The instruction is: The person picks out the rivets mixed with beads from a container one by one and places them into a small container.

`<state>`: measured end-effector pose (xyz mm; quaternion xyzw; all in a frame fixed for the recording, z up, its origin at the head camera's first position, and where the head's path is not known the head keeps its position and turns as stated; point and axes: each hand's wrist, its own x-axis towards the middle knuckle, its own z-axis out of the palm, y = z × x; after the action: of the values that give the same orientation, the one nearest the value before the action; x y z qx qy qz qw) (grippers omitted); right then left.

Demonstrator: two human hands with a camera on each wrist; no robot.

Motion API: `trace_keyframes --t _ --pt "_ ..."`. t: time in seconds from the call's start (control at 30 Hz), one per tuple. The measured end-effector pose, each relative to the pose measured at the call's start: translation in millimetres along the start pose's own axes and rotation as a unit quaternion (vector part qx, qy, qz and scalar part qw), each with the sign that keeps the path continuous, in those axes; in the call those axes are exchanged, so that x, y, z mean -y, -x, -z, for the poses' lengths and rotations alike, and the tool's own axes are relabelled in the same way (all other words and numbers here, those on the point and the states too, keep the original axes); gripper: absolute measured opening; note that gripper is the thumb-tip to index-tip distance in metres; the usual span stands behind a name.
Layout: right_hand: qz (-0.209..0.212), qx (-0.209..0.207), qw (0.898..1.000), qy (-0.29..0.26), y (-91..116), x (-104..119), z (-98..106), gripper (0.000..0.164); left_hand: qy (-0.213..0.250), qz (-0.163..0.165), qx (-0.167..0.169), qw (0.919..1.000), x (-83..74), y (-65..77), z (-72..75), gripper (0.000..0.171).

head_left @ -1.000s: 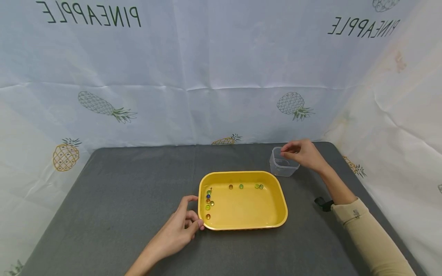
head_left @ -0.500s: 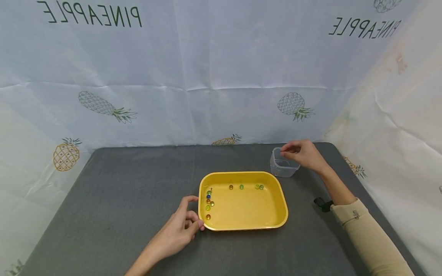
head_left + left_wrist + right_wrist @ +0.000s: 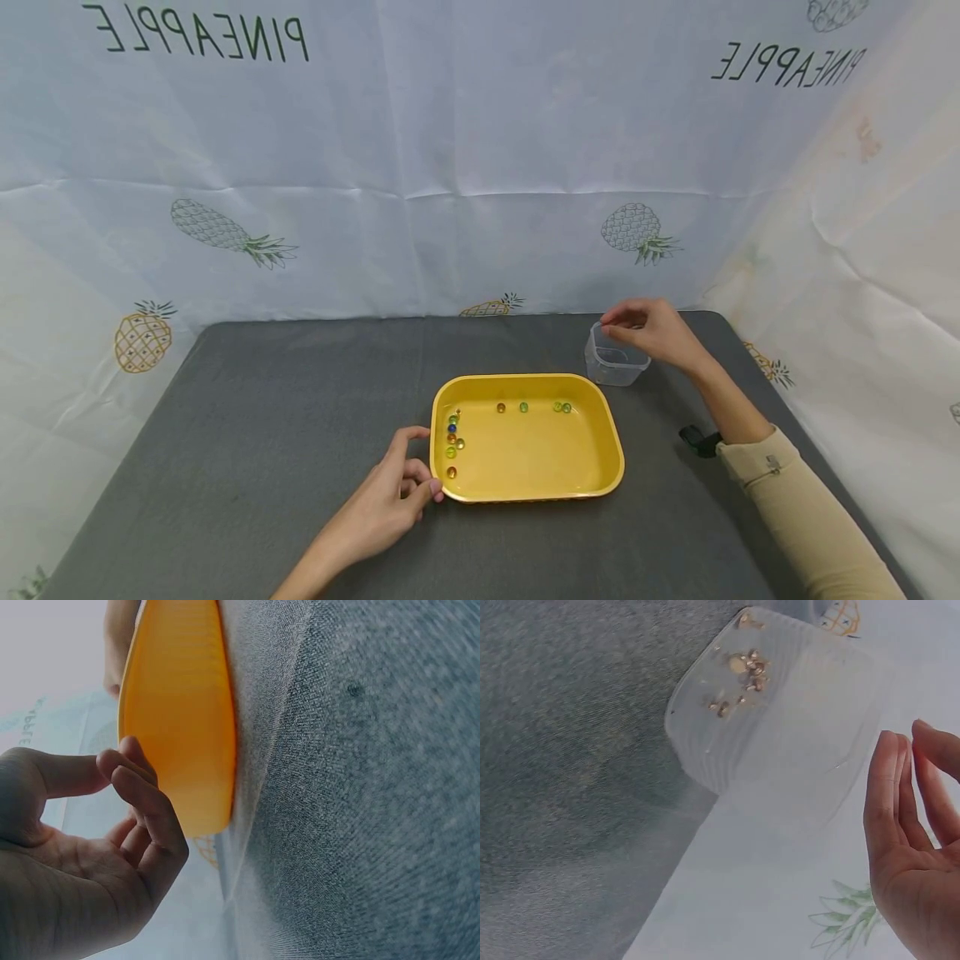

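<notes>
A yellow tray (image 3: 540, 450) lies on the grey table, with several coloured glass marbles (image 3: 452, 428) along its left side and more near its back wall. My left hand (image 3: 390, 492) holds the tray at its front left corner, thumb on the rim and index finger against the left wall. In the left wrist view, curled fingers of the left hand (image 3: 112, 832) meet the tray rim. Over a clear plastic box (image 3: 615, 371) hovers my right hand (image 3: 656, 333). Its fingers are nearly straight, thumb apart, nothing visible between them. Small brassy pieces (image 3: 757, 671) show inside the box.
The box stands just behind the tray's back right corner, near the far right of the grey table (image 3: 300, 417). A pale curtain (image 3: 450, 167) printed with pineapples hangs behind. A dark strap (image 3: 701, 442) hangs at the right wrist.
My right hand has shifted slightly left and up over the box, its thumb and fingertips a little farther apart. The left hand, tray and marbles stay as they were.
</notes>
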<state>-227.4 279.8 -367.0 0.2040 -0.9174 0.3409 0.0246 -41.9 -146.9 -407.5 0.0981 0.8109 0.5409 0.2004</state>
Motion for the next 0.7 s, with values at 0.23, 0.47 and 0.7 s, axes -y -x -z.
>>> trace_keyframes --t 0.23,0.47,0.7 --pt "0.014 0.008 1.000 -0.021 -3 12 -2 0.017 0.000 -0.002 0.002 1.0000 0.6 -0.4 0.4 0.063" --pt "0.020 0.019 0.999 -0.043 -4 32 -5 0.017 0.004 -0.002 0.005 1.0000 1.2 -0.8 0.9 0.063" --pt "0.036 0.035 0.998 -0.048 -6 47 -9 0.016 0.005 -0.004 0.005 1.0000 1.0 -0.2 1.5 0.063"
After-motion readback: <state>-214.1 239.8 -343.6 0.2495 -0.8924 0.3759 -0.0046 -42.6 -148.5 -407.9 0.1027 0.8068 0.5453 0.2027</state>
